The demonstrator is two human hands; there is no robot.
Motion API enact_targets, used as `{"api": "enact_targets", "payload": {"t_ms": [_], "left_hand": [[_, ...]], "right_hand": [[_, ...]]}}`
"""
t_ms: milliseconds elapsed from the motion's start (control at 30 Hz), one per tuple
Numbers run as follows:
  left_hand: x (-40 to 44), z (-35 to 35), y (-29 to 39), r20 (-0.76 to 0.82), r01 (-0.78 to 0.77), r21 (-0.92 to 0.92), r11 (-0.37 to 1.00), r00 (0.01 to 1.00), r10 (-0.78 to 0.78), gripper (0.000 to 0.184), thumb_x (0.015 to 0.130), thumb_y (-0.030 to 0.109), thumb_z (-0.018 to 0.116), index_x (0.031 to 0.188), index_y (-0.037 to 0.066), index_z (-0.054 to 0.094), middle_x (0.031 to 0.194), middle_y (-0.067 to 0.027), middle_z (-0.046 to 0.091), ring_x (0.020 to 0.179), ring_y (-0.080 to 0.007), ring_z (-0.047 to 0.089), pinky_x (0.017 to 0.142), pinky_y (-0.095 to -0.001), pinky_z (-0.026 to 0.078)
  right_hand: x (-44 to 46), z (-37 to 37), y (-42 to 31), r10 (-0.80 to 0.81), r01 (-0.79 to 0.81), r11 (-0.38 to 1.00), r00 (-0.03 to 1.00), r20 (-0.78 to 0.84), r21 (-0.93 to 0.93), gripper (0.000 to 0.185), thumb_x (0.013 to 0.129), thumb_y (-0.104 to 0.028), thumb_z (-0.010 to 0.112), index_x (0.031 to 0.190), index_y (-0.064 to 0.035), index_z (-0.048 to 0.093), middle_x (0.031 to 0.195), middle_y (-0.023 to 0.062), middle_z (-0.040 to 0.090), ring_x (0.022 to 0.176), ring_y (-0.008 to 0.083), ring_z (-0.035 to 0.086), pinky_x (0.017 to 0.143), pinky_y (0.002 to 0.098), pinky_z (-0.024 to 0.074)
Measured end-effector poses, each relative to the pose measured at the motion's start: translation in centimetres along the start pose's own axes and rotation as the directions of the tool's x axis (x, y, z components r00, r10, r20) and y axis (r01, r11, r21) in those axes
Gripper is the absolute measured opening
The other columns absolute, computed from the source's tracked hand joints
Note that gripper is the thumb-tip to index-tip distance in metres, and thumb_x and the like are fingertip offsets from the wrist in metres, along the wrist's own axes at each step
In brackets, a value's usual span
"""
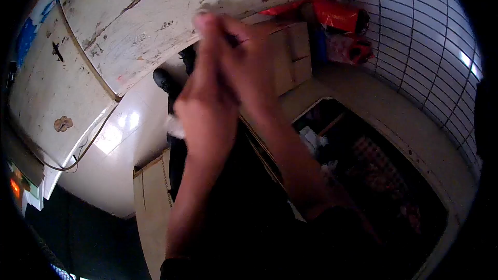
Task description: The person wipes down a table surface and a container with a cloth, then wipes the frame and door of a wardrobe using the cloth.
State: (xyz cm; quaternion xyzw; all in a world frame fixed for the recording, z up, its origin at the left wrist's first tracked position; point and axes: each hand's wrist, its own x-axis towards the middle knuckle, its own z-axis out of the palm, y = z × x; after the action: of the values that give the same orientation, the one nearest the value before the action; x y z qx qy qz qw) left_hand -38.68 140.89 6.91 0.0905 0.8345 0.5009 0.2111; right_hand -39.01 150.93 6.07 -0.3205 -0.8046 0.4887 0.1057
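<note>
My left hand (207, 109) and my right hand (249, 67) are raised together in the middle of the view, over my lap and the near edge of the worn white table (135, 26). Their fingers press together and point toward the tabletop. Motion blurs them, and the fingertips meet near the table's edge. A small pale thing shows at the tips, too blurred to tell from skin. Something whitish (175, 127) lies beside my left wrist.
An open box (441, 202) with cloth and white items stands at the lower right. Cardboard (150, 192) is at lower left. Red packages (337, 15) lie near the tiled wall (415, 31). A cord (78, 44) crosses the table.
</note>
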Motion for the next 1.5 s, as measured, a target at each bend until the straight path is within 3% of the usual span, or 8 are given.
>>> {"api": "enact_targets", "payload": {"t_ms": [633,767,833,967,1167,1233,1400,1500], "left_hand": [[-0.3,-1.4,-1.7,0.144,-0.072,0.051,0.996,0.987,0.064,0.064,0.082,-0.002,0.060,0.142,0.011,0.043,0.113,-0.0177,0.066,0.082,-0.0260,0.071,0.063,-0.0360,0.056],[-0.6,-2.8,-2.6,-0.119,-0.207,-0.014,0.978,0.972,0.204,0.069,0.080,-0.003,0.058,0.144,0.015,0.039,0.096,-0.0183,0.067,0.073,-0.0299,0.068,0.060,-0.0402,0.054],[-0.7,-2.0,-1.4,0.167,0.015,0.068,0.998,0.986,-0.026,0.070,0.079,-0.006,0.059,0.144,0.015,0.041,0.110,-0.0189,0.066,0.081,-0.0276,0.070,0.063,-0.0378,0.055],[-1.0,-3.0,-3.1,-0.083,-0.132,-0.064,0.989,0.988,0.127,0.068,0.081,-0.003,0.058,0.144,0.015,0.040,0.113,-0.0186,0.065,0.071,-0.0297,0.068,0.057,-0.0391,0.053],[-0.6,-2.4,-2.2,0.121,-0.071,0.077,0.994,0.991,0.062,0.066,0.080,-0.001,0.061,0.142,0.012,0.043,0.114,-0.0179,0.065,0.076,-0.0285,0.070,0.061,-0.0363,0.055],[-0.8,-3.5,-3.4,-0.100,-0.135,-0.082,0.987,0.987,0.127,0.063,0.081,0.000,0.060,0.141,0.013,0.045,0.102,-0.0199,0.066,0.069,-0.0314,0.067,0.058,-0.0401,0.053],[-0.7,-2.4,-2.1,0.123,-0.047,0.032,0.998,0.992,0.043,0.065,0.081,-0.001,0.060,0.142,0.016,0.044,0.106,-0.0185,0.068,0.080,-0.0279,0.070,0.064,-0.0368,0.055],[-1.1,-4.5,-4.0,-0.089,-0.146,0.027,0.989,0.985,0.148,0.066,0.082,-0.001,0.060,0.143,0.016,0.043,0.103,-0.0176,0.069,0.077,-0.0268,0.071,0.063,-0.0377,0.055]], "right_hand": [[-1.7,3.0,1.3,0.142,-0.140,0.965,0.990,0.007,0.219,0.016,0.090,-0.019,0.061,0.091,-0.0033,0.065,0.072,0.0144,0.066,0.060,0.0227,0.064,0.056,0.0330,0.0476],[-2.9,3.8,-0.6,0.063,-0.065,0.998,0.996,0.057,0.023,0.018,0.092,-0.020,0.061,0.094,-0.0034,0.067,0.076,0.0109,0.069,0.063,0.0138,0.062,0.058,0.0303,0.0486],[-2.0,2.3,0.3,0.029,-0.029,0.993,1.000,0.003,0.118,0.016,0.091,-0.017,0.060,0.096,-0.0041,0.068,0.076,0.0132,0.068,0.062,0.0198,0.063,0.058,0.0316,0.0489],[-3.0,5.1,-0.3,-0.144,0.143,0.990,0.987,-0.072,-0.017,0.017,0.090,-0.019,0.062,0.098,-0.0050,0.069,0.076,0.0125,0.069,0.065,0.0160,0.064,0.059,0.0322,0.0496],[-2.3,3.6,-0.2,0.199,-0.207,0.971,0.977,0.071,0.123,0.018,0.088,-0.016,0.063,0.100,-0.0038,0.069,0.081,0.0154,0.069,0.072,0.0225,0.069,0.063,0.0334,0.0512],[-3.5,6.2,-0.7,-0.136,0.146,0.988,0.979,-0.152,0.057,0.014,0.090,-0.016,0.062,0.092,-0.0027,0.068,0.074,0.0119,0.068,0.061,0.0163,0.063,0.058,0.0317,0.0483],[-2.4,3.3,-0.6,0.183,-0.183,0.977,0.983,0.015,0.113,0.014,0.089,-0.014,0.060,0.082,-0.0021,0.061,0.068,0.0150,0.062,0.057,0.0231,0.062,0.054,0.0363,0.0455],[-3.9,6.3,-2.1,-0.083,0.087,0.995,0.992,-0.100,0.040,0.015,0.089,-0.014,0.060,0.079,-0.0022,0.059,0.068,0.0168,0.061,0.055,0.0273,0.060,0.053,0.0379,0.0446]]}}
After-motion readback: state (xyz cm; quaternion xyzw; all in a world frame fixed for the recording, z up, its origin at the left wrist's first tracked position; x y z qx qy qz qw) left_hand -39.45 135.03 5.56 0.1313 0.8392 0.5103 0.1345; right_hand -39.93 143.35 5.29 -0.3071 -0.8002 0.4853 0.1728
